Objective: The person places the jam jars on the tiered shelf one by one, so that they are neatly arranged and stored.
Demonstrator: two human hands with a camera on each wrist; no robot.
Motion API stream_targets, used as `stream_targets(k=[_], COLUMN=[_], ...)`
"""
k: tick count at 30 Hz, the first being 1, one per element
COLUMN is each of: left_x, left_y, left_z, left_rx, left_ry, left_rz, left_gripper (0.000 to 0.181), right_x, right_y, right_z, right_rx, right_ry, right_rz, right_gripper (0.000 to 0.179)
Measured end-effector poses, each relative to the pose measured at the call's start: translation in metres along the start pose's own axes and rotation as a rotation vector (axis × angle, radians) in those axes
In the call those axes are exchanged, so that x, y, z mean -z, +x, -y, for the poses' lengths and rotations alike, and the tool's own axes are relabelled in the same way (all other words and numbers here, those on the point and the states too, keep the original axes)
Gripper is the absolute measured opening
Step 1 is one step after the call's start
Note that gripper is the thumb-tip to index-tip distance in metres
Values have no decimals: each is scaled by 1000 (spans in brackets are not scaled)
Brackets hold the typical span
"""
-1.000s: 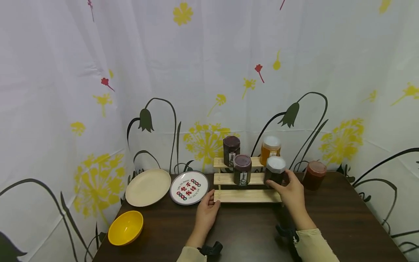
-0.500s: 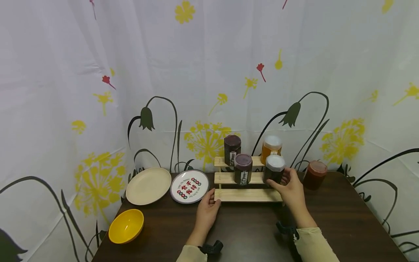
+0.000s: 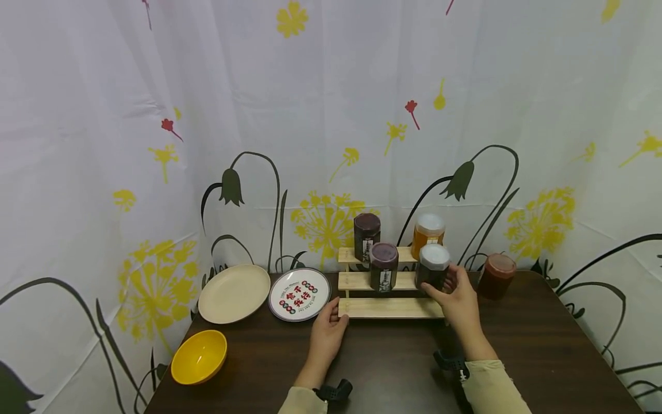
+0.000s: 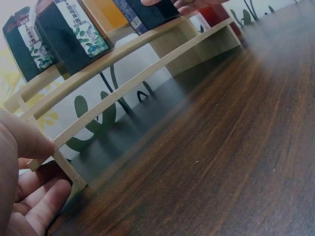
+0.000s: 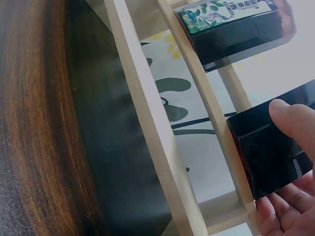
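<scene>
A three-tier wooden rack [image 3: 390, 309] stands on the dark table. At its left end, my left hand [image 3: 326, 336] grips the lowest shelf, thumb on top and fingers below, as the left wrist view shows. My right hand [image 3: 462, 305] holds a dark jar with a white lid [image 3: 434, 264] at the right of the middle shelf. The right wrist view shows my thumb on one side of this jar and fingers at the other. A dark jar with a purple lid [image 3: 384, 267] shares that shelf. Another purple-lidded jar [image 3: 366, 236] and an amber jar [image 3: 428, 237] stand on the top shelf.
A reddish-brown jar [image 3: 497, 277] stands on the table right of the rack. To the left are a white plate with red characters [image 3: 299, 294], a cream oval plate [image 3: 234, 294] and a yellow bowl [image 3: 199, 357]. A patterned curtain [image 3: 331, 115] hangs behind.
The white-lidded jar has shifted very slightly left on the middle shelf, with my right hand still holding it. My left hand stays at the rack's left end.
</scene>
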State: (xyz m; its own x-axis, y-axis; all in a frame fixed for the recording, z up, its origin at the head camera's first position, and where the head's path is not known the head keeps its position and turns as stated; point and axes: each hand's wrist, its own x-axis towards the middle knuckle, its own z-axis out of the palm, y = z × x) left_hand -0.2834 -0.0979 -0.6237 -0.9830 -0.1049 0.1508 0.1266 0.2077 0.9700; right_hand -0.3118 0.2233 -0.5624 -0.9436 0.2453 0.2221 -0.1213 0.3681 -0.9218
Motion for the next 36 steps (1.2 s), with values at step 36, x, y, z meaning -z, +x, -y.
stream_targets(k=[36], left_x=[1], left_y=[-2], left_z=[-3], left_rx=[5], left_ry=[-9], left_rz=[2], left_gripper=[55], right_x=[29], right_y=[-9], right_z=[25], right_rx=[241], right_ry=[-56], right_rz=[-97], right_gripper=[50])
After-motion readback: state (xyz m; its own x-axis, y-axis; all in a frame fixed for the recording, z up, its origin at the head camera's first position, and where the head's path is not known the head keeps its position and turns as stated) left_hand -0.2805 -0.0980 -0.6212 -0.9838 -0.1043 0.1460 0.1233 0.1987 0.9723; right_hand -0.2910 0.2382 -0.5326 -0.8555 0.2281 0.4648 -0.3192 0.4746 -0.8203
